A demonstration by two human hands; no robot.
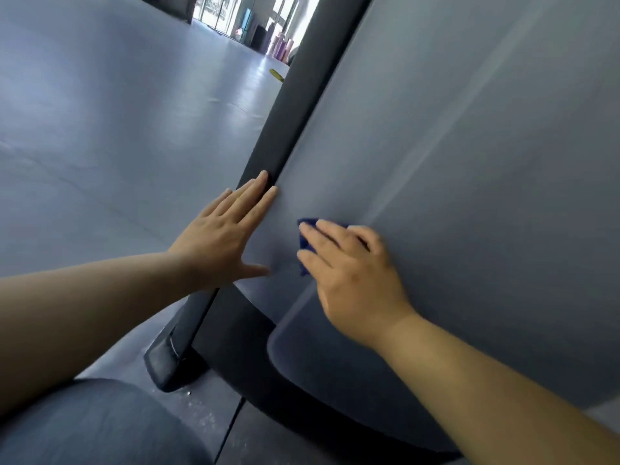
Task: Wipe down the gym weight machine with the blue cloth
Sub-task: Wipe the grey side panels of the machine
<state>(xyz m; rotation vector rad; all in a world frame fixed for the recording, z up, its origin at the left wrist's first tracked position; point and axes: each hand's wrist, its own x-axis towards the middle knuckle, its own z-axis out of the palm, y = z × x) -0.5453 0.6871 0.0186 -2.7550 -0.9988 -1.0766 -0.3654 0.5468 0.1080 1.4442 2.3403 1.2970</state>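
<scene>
The weight machine's grey side panel (453, 156) fills the right half of the view, edged on its left by a black upright post (295, 95). My right hand (349, 273) presses the blue cloth (307, 241) flat against the panel low down; only a corner of the cloth shows past my fingers. My left hand (224, 236) lies flat with straight fingers on the panel's left edge, fingertips touching the black post, just left of the cloth.
The post's black foot (164, 360) stands on dark floor mats with pale dust. My knee in grey trousers (94, 424) is at the bottom left. Grey gym floor (117, 112) stretches away left; rolled mats (280, 47) stand far off.
</scene>
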